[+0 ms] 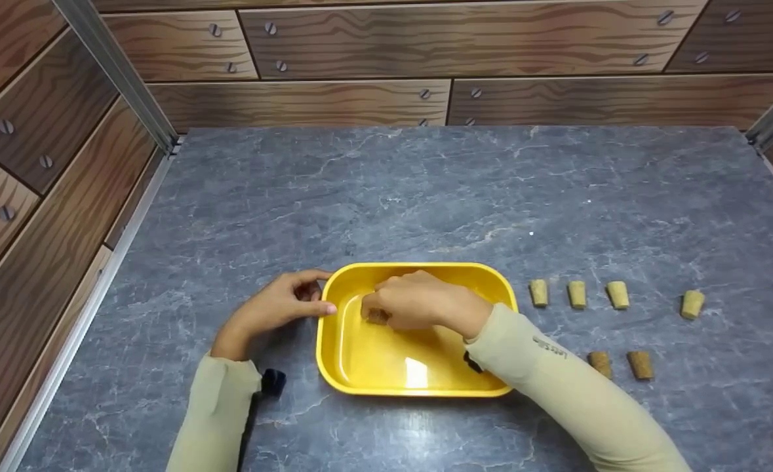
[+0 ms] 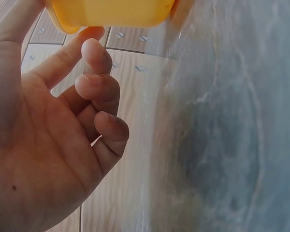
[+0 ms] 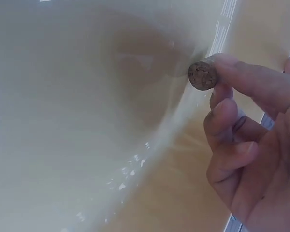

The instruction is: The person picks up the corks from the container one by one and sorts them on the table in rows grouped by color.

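A yellow plastic tray (image 1: 419,388) stands on the table. My left hand (image 1: 281,303) holds its left rim, thumb over the edge and index finger against the outside. In the left wrist view the other fingers are bent and touch nothing. My right hand (image 1: 416,300) is inside the tray, near its left end. Between thumb and fingertips it pinches a dark brown cork stopper (image 3: 202,76), whose round end shows in the right wrist view. From the head, only a small part of this cork shows below the fingers.
Right of the tray, several pale cork stoppers (image 1: 617,295) stand in a loose row. Nearer the front are two darker cork stoppers (image 1: 640,364), one partly behind the right sleeve (image 1: 556,373). Wood-patterned panels (image 1: 465,39) border the grey marbled table (image 1: 386,196) at back and sides.
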### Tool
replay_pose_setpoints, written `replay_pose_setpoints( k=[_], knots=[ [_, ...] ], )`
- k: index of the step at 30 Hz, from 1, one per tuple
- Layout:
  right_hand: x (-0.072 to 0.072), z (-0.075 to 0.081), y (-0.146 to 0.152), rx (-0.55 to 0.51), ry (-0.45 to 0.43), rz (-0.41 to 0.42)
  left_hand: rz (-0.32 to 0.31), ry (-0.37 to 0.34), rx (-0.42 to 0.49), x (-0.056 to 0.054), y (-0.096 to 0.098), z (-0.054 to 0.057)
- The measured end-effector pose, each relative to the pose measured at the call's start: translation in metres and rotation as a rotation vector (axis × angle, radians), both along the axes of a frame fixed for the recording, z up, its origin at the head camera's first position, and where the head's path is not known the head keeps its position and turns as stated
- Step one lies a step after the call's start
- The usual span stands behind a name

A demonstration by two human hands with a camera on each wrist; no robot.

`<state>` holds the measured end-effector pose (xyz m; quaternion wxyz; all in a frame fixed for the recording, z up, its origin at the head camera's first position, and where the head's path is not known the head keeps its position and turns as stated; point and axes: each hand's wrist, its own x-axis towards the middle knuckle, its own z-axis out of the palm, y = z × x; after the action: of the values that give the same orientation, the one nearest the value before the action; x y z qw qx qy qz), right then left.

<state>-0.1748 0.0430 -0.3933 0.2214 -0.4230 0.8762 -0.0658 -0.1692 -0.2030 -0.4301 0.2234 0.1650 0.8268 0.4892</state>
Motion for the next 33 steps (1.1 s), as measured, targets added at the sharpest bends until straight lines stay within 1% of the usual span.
replay_pose_setpoints(
  k=[3,7,11,15,19,24,29,33],
  knots=[
    [-0.001,-0.002,0.002,0.003,-0.020,-0.029,0.001,0.004,-0.003,0.001,0.000,0.000],
    [-0.003,-0.004,0.006,-0.013,-0.013,-0.053,0.000,0.012,-0.006,0.001,0.000,0.000],
    [-0.003,0.000,0.007,-0.025,-0.005,-0.057,-0.002,0.011,-0.006,0.000,0.000,-0.002],
    [-0.002,0.016,0.009,-0.048,-0.030,-0.067,-0.005,0.012,-0.009,-0.001,0.000,-0.003],
    [0.001,0.035,0.015,-0.114,-0.033,-0.052,-0.005,0.018,-0.015,-0.001,0.000,-0.003],
    [0.005,0.058,0.030,-0.193,0.010,-0.043,0.000,0.014,-0.015,0.000,0.001,-0.002],
    [0.010,0.077,0.051,-0.212,0.043,-0.064,0.006,0.022,-0.016,0.000,0.001,-0.001],
    [0.012,0.087,0.072,-0.221,0.074,-0.083,0.006,0.024,-0.006,0.001,0.001,0.000]
  ],
)
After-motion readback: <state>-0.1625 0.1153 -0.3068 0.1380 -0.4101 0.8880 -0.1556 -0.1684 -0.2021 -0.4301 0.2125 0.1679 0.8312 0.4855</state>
